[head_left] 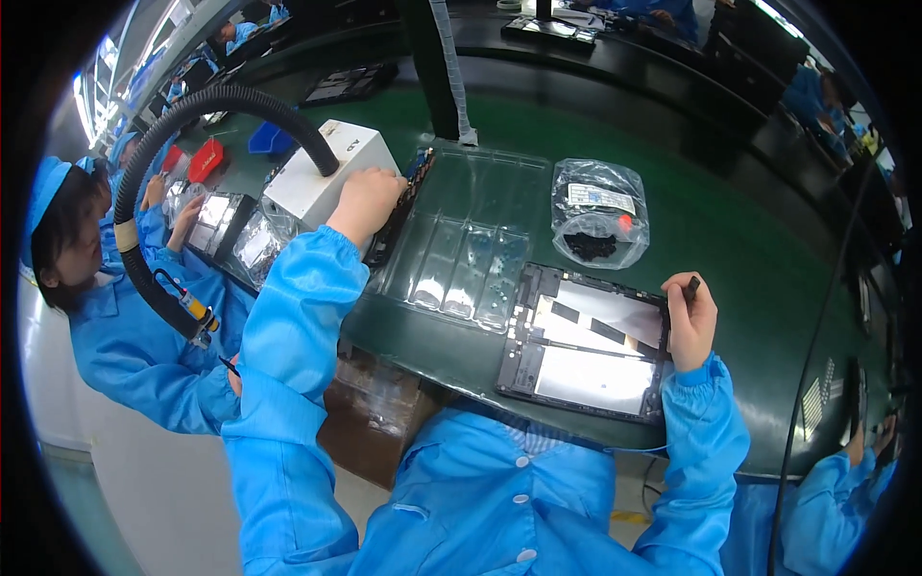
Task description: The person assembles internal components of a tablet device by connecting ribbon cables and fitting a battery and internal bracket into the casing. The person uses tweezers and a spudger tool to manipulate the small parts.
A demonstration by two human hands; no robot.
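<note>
My left hand (370, 204) reaches forward beside a white box (334, 171), its fingers curled at the edge of a dark stack of thin parts (408, 202). What those fingers hold, if anything, is hidden. Closed around a short black stick-like tool (691, 286), my right hand (693, 322) rests by the right edge of an opened tablet-like device (586, 344). The device has a black frame, silvery panels and dark strips, and lies flat on the green bench mat (519, 125).
Between my hands lies a clear plastic compartment tray (480, 192) with small parts. Behind the device sits a clear bag (600, 211) of black bits. A black flexible hose (134, 173) arches at the left, near a co-worker in blue (144, 326). A cardboard box (370, 413) stands below the bench edge.
</note>
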